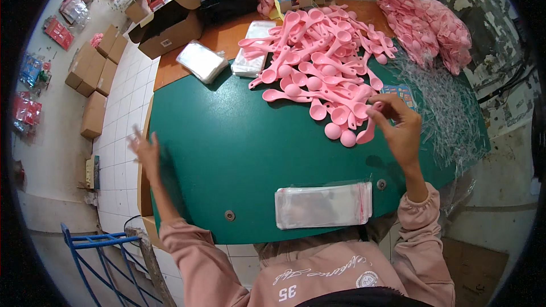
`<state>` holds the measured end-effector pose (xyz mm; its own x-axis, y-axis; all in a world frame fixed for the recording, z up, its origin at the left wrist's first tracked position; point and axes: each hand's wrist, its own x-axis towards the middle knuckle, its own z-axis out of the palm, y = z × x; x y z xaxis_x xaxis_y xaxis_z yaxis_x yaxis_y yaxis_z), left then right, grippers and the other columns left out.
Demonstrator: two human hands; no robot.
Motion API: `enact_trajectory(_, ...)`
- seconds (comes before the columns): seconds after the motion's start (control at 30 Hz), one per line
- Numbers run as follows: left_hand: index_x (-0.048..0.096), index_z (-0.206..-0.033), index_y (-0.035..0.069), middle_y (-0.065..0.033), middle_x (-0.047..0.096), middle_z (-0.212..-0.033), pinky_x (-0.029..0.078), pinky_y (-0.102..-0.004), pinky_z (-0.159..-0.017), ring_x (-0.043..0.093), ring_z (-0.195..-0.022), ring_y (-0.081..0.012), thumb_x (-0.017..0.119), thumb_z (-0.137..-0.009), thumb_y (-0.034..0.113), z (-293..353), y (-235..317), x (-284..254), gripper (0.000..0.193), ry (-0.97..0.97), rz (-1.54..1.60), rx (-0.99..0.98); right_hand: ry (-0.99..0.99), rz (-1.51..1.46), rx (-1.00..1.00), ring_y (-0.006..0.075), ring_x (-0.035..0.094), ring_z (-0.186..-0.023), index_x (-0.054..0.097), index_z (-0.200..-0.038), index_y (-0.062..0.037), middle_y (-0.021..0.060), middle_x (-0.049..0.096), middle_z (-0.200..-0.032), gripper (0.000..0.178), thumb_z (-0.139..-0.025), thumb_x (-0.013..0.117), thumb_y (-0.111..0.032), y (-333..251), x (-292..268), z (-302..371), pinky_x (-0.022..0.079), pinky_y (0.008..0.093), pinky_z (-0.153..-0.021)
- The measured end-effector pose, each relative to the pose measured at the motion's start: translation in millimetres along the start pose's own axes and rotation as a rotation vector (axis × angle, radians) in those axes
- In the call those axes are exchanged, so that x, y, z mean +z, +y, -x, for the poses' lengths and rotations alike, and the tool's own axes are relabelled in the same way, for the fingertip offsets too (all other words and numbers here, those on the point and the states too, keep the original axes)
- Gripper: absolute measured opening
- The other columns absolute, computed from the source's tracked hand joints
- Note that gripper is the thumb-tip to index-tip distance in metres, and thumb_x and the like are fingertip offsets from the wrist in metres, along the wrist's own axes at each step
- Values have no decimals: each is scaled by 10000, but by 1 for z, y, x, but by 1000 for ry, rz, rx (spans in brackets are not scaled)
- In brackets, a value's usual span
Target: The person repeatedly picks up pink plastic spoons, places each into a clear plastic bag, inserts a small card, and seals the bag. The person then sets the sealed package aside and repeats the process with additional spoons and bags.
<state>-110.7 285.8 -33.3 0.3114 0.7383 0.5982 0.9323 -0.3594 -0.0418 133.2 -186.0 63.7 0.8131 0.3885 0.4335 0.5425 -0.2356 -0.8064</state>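
My right hand (402, 127) is at the near right of a large heap of pink plastic measuring spoons (327, 59). Its thumb and fingers pinch the handle of one pink spoon (368, 131), whose bowl hangs down beside the heap. My left hand (145, 150) is over the left edge of the green tabletop (227, 142), slightly blurred, its fingers spread and nothing in them. On the near part of the table, in front of my body, lies a stack of clear plastic bags (323, 204) with a red strip at one end.
Packs of clear bags (202, 62) lie at the far left of the table near an open cardboard box (170, 29). Bagged pink spoons (424, 25) stand at the far right, above scattered clear plastic strips (441, 108). A blue metal rack (108, 244) stands at lower left.
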Motion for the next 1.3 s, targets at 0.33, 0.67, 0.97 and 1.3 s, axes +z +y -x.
enact_trajectory(0.33, 560, -899, 56, -109, 539, -982, 447, -331, -774, 534, -922, -283, 663, -728, 246, 186, 213, -213, 275, -895, 1016, 1261, 53, -290, 171, 66, 547, -595, 587, -986, 10, 35, 598, -727, 182, -823, 601, -69, -3, -4, 22, 461, 199, -530)
enact_trajectory(0.67, 590, -909, 47, -102, 615, -811, 487, -340, -641, 621, -726, -260, 641, -744, 119, 182, 212, -191, 187, -1091, 1272, 979, 200, -287, 206, 88, 544, -540, 464, -959, -4, 62, 559, -695, 153, -838, 555, -21, 4, -29, 50, 453, 204, -477)
enact_trajectory(0.97, 578, -1038, 41, -86, 618, -968, 473, -275, -777, 600, -884, -183, 552, -822, 19, 162, 204, -190, 219, -1402, 1440, 701, -133, 74, 273, 71, 537, -493, 517, -868, 1, 50, 568, -618, 140, -793, 618, -61, 2, -30, 76, 409, 211, -434)
enact_trajectory(1.3, 490, -924, 16, -128, 609, -993, 460, -235, -736, 580, -889, -134, 563, -843, 75, 158, 195, -179, 124, -1354, 1658, 390, -108, 84, 276, 78, 540, -490, 497, -864, 0, 68, 577, -621, 134, -810, 602, -63, -17, -21, 63, 419, 216, -437)
